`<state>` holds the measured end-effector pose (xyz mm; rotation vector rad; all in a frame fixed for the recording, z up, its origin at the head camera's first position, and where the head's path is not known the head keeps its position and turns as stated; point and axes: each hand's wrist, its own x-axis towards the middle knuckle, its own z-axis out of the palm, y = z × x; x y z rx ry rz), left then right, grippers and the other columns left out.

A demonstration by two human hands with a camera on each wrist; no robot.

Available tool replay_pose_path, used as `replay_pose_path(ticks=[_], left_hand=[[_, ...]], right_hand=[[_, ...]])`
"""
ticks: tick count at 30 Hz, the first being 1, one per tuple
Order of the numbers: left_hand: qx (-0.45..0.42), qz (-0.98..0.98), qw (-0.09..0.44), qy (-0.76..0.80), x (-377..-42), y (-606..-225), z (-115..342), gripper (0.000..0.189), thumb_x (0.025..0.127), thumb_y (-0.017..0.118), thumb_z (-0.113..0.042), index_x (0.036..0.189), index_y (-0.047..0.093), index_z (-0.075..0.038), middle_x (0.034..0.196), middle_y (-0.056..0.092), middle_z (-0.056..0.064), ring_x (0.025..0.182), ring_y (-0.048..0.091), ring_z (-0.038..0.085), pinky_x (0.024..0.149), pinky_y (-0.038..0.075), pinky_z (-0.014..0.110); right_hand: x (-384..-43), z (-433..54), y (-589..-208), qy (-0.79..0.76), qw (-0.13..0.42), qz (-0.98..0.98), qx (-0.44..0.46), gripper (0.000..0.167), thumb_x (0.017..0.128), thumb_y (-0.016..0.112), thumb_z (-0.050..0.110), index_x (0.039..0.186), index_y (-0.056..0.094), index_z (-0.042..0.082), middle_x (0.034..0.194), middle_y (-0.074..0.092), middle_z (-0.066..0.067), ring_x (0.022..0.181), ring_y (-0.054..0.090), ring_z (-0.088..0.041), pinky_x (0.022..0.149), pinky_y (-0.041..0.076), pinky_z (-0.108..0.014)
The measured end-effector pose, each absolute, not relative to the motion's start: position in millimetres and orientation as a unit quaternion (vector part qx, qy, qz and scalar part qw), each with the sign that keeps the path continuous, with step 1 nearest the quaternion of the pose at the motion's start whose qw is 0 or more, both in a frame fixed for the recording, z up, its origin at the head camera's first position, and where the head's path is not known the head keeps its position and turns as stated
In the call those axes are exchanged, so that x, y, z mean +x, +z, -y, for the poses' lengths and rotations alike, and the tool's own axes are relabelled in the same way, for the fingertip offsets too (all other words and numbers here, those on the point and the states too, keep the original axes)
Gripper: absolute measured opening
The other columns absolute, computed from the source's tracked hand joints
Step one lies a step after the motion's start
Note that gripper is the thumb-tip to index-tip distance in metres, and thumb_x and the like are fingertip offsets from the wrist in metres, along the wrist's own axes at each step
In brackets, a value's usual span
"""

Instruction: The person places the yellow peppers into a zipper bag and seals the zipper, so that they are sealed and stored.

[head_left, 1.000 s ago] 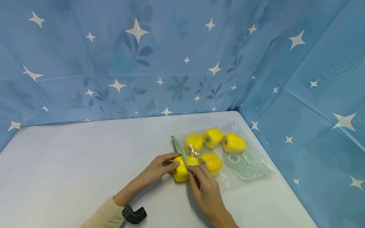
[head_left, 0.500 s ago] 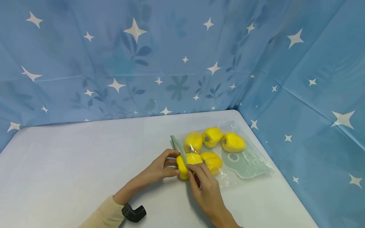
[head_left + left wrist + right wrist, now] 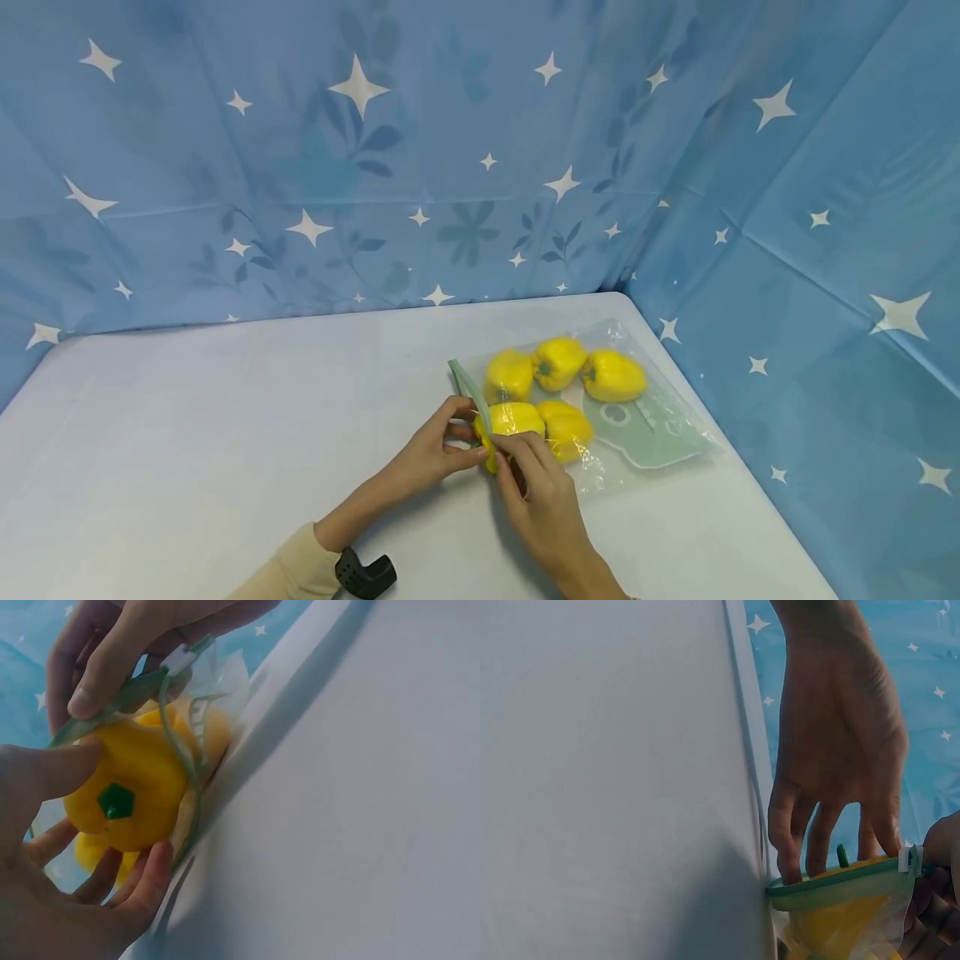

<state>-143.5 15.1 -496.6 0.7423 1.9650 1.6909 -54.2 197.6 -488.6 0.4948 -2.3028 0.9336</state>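
Observation:
A yellow bell pepper (image 3: 146, 765) with a green stem lies in the mouth of a clear zip bag (image 3: 663, 437). My left hand (image 3: 431, 450) holds its stem end, thumb on one side and fingertips on the other. Most of this pepper is inside the bag. My right hand (image 3: 543, 492) pinches the bag's green rim (image 3: 847, 889) near the white slider (image 3: 178, 660), keeping the mouth apart. Several more yellow peppers (image 3: 615, 375) lie inside the bag. The right fingertips are partly hidden in the head view.
The bag lies on a white-covered table (image 3: 225, 433), near its right edge. A green cartoon print with a round eye marks the bag's right part. Blue star-patterned cloth (image 3: 420, 167) hangs behind and to the right. A black device (image 3: 366, 573) sits on the left wrist.
My left hand has moved right, sliding the pepper deeper into the bag. The pepper in front of it has shifted slightly right. My right hand has stayed at the rim.

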Motion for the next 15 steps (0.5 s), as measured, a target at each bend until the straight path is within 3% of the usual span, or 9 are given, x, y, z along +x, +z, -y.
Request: replay_pose_path(ticks=[6,15], left_hand=[[0.268,-0.704,0.209,0.624,-142,-499,-22,0.059,0.099,0.071,-0.011,0.148,0.039,-0.005,0.139,0.050,0.025,0.115,0.065,0.031,0.087,0.060,0.024],[0.261,-0.695,0.214,0.635,-141,-499,-31,0.052,0.099,0.070,-0.011,0.143,0.043,-0.007,0.136,0.050,0.024,0.115,0.066,0.031,0.088,0.061,0.028]], right_hand=[[-55,-197,-489,0.359,0.300,0.859,0.206,0.032,0.088,0.073,-0.012,0.117,0.068,0.002,0.103,0.064,-0.004,0.069,0.049,0.000,0.060,0.043,-0.005],[-55,-198,-490,0.361,0.307,0.856,0.208,0.034,0.088,0.072,-0.013,0.118,0.068,0.002,0.102,0.064,-0.004,0.069,0.049,-0.001,0.059,0.043,-0.007]])
